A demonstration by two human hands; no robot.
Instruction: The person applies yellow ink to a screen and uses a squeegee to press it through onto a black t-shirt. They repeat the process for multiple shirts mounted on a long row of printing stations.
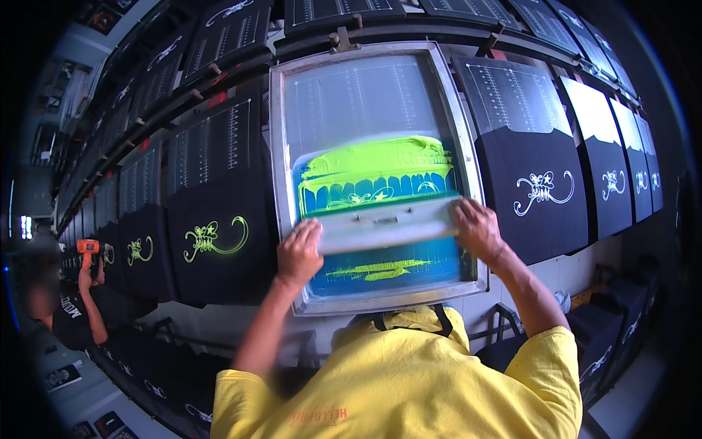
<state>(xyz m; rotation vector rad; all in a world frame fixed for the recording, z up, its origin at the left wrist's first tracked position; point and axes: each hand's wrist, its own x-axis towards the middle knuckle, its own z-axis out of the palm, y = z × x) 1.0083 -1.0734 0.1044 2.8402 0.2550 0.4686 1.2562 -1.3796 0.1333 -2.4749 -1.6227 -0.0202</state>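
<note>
A wide squeegee (387,228) with a pale body and a green blade edge lies across a screen-printing frame (280,146). My left hand (299,252) grips its left end, and my right hand (479,228) is closed round the right end. Just beyond the blade, a thick band of bright yellow-green ink (376,157) is spread over the blue part of the mesh. Part of a swirl-and-star design shows between ink and blade. A thinner ink streak (380,271) marks the mesh on the near side.
Left of the frame, a dark garment (219,219) on a board bears a yellow-green print. To the right, another dark garment (537,175) has a white print. More boards stand in rows behind. At far left, a person holds an orange heat-gun-like tool (88,246).
</note>
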